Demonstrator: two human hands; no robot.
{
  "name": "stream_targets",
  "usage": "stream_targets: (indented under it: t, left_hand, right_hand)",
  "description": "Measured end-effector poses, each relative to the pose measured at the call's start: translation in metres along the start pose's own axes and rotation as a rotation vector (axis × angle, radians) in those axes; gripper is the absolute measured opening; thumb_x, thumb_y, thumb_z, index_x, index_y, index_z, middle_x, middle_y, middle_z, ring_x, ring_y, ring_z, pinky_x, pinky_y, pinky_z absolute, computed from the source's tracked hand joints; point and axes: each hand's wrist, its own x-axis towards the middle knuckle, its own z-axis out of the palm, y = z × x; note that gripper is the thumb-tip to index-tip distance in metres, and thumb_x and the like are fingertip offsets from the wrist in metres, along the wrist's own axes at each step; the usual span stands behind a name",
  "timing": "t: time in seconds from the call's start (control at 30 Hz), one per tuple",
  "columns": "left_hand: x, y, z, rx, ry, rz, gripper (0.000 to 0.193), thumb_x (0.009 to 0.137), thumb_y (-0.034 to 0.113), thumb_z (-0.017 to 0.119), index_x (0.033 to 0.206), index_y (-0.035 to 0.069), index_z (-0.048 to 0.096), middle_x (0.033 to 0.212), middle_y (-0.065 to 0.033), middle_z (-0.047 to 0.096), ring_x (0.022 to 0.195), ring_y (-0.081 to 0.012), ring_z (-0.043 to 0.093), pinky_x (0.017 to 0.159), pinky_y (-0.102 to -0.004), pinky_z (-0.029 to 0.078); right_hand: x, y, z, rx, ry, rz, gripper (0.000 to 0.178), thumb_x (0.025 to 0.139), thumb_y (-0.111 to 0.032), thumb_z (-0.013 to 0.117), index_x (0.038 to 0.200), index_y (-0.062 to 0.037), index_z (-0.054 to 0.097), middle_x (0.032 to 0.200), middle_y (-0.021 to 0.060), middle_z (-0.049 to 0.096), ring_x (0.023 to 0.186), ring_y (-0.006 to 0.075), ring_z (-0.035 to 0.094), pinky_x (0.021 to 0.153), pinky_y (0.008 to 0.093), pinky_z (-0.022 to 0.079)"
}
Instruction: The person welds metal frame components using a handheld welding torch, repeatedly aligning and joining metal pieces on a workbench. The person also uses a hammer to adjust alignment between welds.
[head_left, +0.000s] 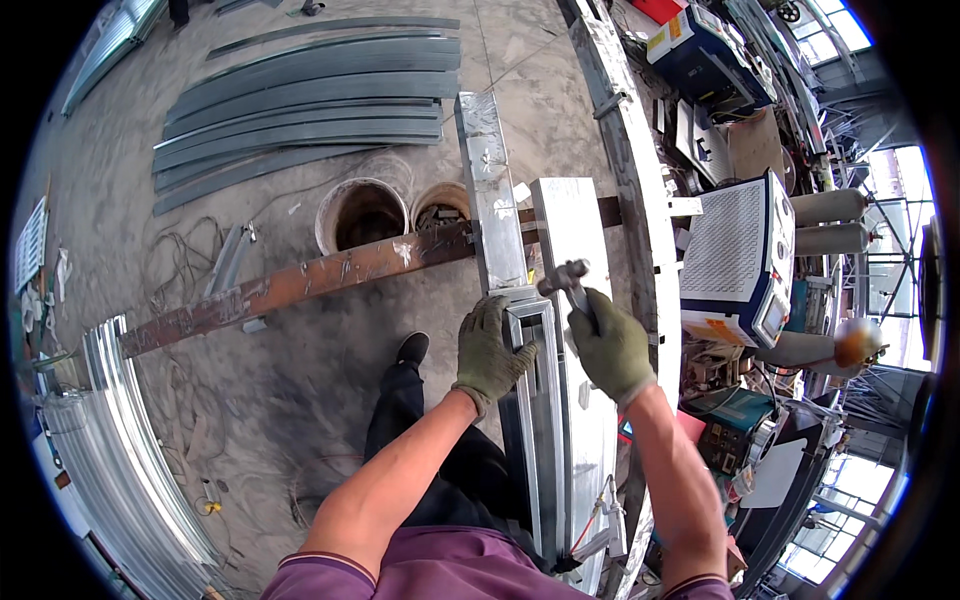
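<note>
- Left gloved hand grips the end of a slim metal frame beside a pale beam.
- Right gloved hand clasps a hammer near that end.
- Frame looks assembled; hammering seems unfinished (final fit unclear).

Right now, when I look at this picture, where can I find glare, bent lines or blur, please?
Head view: the windows at right are washed out; head view: the flat metal profiles curve with the fisheye distortion; head view: an orange-brown spot at right is blurred, and the hammer in the right hand looks slightly soft, perhaps from motion.
</note>
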Motion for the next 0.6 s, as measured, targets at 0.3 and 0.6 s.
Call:
stream_targets:
  t: [0.3, 0.6]
  left_hand:
    - [-0.053, -0.012, 0.002, -0.11, -0.103, -0.252, 0.113, 0.084, 0.043, 0.093, 0.162, -0.007, 0.029, 0.164, -0.0316, 0.039, 0.154, -0.042, 0.041, 0.126, -0.044, 0.037]
    - [-0.063, -0.001, 0.001, -0.256, -0.156, -0.336, 0.119, 0.086, 0.036, 0.093, 0.167, -0.007, 0.018, 0.168, -0.0296, 0.033, 0.147, -0.0361, 0.052, 0.118, -0.042, 0.05]
  right_hand:
    - [-0.137, 0.06, 0.049, 0.879, 0.101, 0.69, 0.025, 0.106, -0.024, 0.065, 0.093, -0.0034, 0.061, 0.069, 0.0035, 0.06, 0.051, 0.0107, 0.054, 0.046, 0.0286, 0.044]
    - [-0.183, 0.059, 0.087, 0.953, 0.179, 0.809, 0.022, 0.105, -0.018, 0.069, 0.091, -0.0041, 0.059, 0.068, 0.0049, 0.06, 0.048, 0.0137, 0.055, 0.042, 0.0298, 0.042]
